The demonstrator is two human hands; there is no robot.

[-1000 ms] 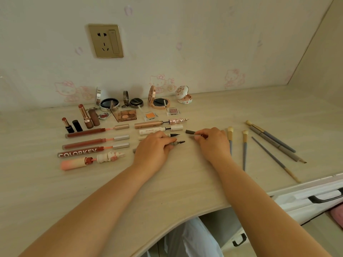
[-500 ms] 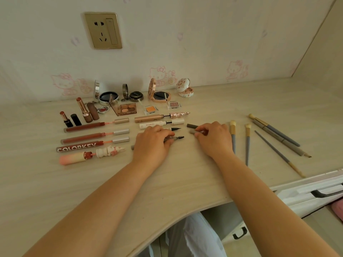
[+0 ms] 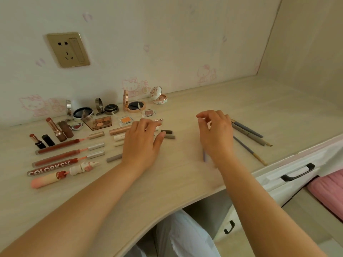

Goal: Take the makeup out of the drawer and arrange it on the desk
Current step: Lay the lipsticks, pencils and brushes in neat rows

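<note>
Head view: step in hand looks like lining up the pen-type makeup in the middle of the desk [image 3: 185, 173]; drawer [image 3: 289, 173] at right edge looks pushed in, so I'd judge the unloading done and only tidying left. To do it well: nudge each pen parallel to the lip gloss tubes [image 3: 61, 145], keep the two dark caps [image 3: 168, 134] beside their pens, don't sweep the uncapped tips across the wood, and bring the brushes [image 3: 246, 134] into the same row spacing

Left hand [image 3: 143, 143]: fingers straight and spread, flat over the pens [image 3: 118, 138], palm down. Thumb tip touching or just short of the lower dark cap, can't tell which. Nothing gripped

Right hand [image 3: 217, 134]: lifted off the desk, fingers loosely curled, thumb and forefinger close together but I see nothing between them. A blurred bluish handle [image 3: 204, 154] lies under the wrist, apparently on the desk, not in the hand. Brushes just beside its knuckles, apart from them

Rest of the makeup: compacts [image 3: 136, 106] along the wall, lipsticks [image 3: 55, 129] far left, all laid out
</note>
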